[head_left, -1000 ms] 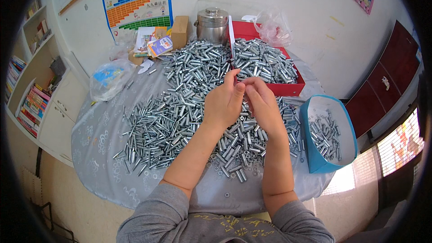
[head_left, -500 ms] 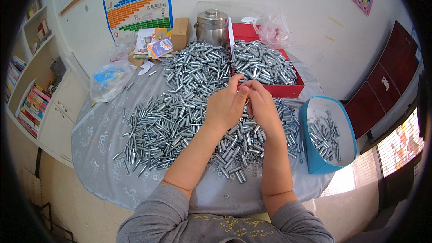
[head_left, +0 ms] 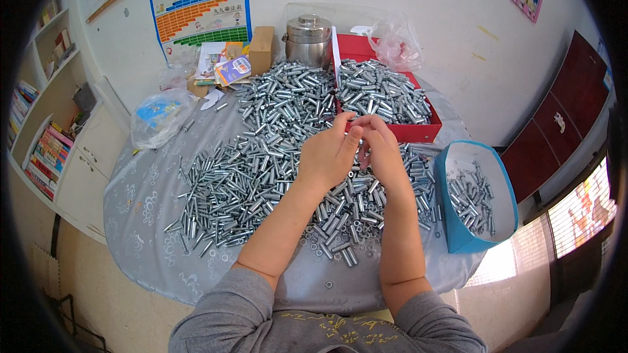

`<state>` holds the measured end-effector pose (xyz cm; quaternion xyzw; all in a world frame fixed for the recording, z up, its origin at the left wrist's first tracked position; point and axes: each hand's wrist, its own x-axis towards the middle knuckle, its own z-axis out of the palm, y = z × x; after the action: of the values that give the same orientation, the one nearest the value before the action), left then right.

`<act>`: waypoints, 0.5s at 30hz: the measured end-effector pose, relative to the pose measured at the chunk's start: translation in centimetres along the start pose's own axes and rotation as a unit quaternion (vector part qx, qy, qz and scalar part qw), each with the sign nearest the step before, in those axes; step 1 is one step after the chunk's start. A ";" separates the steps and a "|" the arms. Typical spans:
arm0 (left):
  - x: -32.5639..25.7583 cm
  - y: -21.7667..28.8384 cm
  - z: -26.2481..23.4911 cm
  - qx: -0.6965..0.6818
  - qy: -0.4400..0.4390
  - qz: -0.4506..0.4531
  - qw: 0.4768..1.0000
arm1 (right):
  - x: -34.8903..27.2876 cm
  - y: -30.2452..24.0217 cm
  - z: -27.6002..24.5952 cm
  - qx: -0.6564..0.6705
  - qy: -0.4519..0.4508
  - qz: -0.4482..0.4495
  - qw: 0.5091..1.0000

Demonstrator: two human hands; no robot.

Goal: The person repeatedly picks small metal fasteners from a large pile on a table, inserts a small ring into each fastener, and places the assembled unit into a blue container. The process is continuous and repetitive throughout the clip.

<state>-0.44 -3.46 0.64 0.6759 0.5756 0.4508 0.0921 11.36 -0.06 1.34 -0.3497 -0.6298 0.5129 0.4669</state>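
My left hand (head_left: pixel 328 157) and my right hand (head_left: pixel 384 150) are held close together above a heap of shiny metal pieces. Both have curled fingers, with the left thumb pointing up toward the right fingertips. A glint of metal shows between the fingertips, but the fingers hide most of what they grip. Below and around them spread many loose metal sleeves and bolts (head_left: pixel 242 186), with small nuts and washers along the near side. Beyond the hands, a red box (head_left: pixel 418 132) is heaped with similar metal cylinders.
At the right edge of the table stands a blue fabric bin (head_left: pixel 471 243) holding metal pieces and small rings. A steel pot (head_left: pixel 308 39), a cardboard box (head_left: pixel 262 50) and a plastic bag (head_left: pixel 160 117) sit toward the back. A grey patterned cloth (head_left: pixel 147 222) covers the round table.
The right fingers have shifted slightly against the left fingertips, the index a little more bent. The forearms and the heap look the same.
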 end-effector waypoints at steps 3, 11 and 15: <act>0.1 -0.3 0.1 -0.004 -0.004 -0.014 1.000 | 0.1 0.3 -0.8 -0.053 -0.048 0.031 0.997; 0.2 -0.4 -0.2 0.003 -0.005 -0.006 1.000 | 0.1 -0.3 -1.0 -0.048 -0.069 0.052 0.995; 0.1 -0.4 0.1 0.004 0.010 0.006 1.000 | 0.4 0.8 -1.1 -0.070 0.033 0.001 0.997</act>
<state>-0.65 -3.19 0.43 0.6748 0.5746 0.4560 0.0807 12.26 0.87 0.72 -0.3988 -0.6484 0.4561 0.4609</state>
